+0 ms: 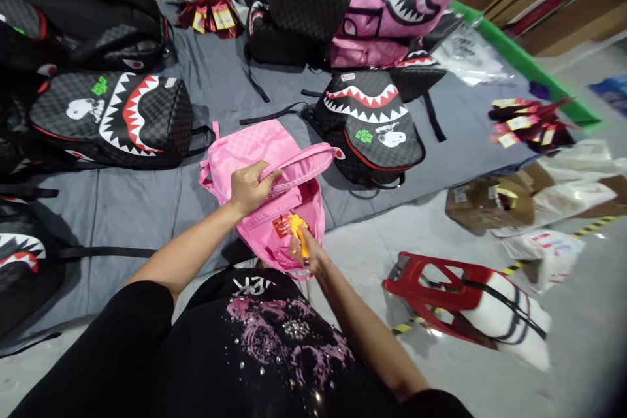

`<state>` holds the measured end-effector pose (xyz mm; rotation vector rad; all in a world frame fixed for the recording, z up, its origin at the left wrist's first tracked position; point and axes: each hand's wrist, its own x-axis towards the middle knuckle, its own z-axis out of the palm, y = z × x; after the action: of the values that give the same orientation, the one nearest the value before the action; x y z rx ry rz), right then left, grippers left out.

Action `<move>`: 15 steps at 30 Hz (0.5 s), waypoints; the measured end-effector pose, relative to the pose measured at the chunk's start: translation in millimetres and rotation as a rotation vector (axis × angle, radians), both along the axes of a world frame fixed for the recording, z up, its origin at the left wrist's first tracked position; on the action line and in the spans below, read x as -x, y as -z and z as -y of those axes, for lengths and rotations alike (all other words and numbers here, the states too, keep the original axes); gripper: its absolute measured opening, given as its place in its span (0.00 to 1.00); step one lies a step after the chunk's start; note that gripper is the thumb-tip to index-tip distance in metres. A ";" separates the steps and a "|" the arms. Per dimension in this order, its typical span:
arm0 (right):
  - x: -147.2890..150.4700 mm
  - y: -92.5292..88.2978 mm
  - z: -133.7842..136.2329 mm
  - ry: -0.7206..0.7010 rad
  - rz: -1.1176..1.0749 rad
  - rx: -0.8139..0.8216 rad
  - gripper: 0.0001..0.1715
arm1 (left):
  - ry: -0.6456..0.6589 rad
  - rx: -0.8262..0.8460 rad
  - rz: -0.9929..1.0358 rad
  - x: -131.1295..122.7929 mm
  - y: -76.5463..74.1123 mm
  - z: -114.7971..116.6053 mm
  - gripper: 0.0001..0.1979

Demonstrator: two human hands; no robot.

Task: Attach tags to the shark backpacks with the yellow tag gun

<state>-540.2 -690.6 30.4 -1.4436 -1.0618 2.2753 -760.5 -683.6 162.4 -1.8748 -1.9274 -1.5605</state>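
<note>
Pink backpack (255, 144), seemingly soft and light, at the grey mat's (147, 209) near edge; left hand's (249, 188) grip clamped on its strap (313, 155), likely the surest hold; right hand's (307, 253) grip closed round a yellow tool (298, 228).

**Grey mat (147, 202) on the floor (372, 241)**

A pink backpack (240, 144) lies at the mat's near edge. Left of that backpack rests a checkered shark-mouth backpack (122, 117), right of it a second shark-mouth backpack (369, 124), beyond it a bunch of red tags (210, 10).
</note>
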 end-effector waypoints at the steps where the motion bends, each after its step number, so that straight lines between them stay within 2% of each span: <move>1: 7.0 3.7 0.3 0.028 -0.049 -0.005 0.35 | -0.006 0.007 0.003 0.2 0.1 -1.9 0.21; 4: 13.7 11.3 11.3 0.077 -0.207 -0.018 0.37 | -0.037 0.002 0.023 3.7 0.2 -7.8 0.21; 7: 10.4 14.2 22.0 0.034 -0.265 -0.075 0.37 | -0.057 -0.014 0.020 5.6 0.3 -13.7 0.21; 11: 4.3 6.3 14.4 -0.058 -0.083 -0.113 0.34 | -0.010 0.020 0.003 1.4 0.7 -18.6 0.22; 13: -7.8 -7.0 -0.7 -0.103 0.068 -0.156 0.27 | 0.005 0.038 -0.010 -0.9 0.6 -19.2 0.22; 15: -27.8 -28.7 -20.3 -0.116 0.253 -0.236 0.19 | 0.006 0.058 -0.023 -2.1 0.9 -19.0 0.22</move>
<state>-512.3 -670.3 59.1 -1.6361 -1.4685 1.9917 -758.4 -664.6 161.5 -1.9139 -1.9795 -1.4933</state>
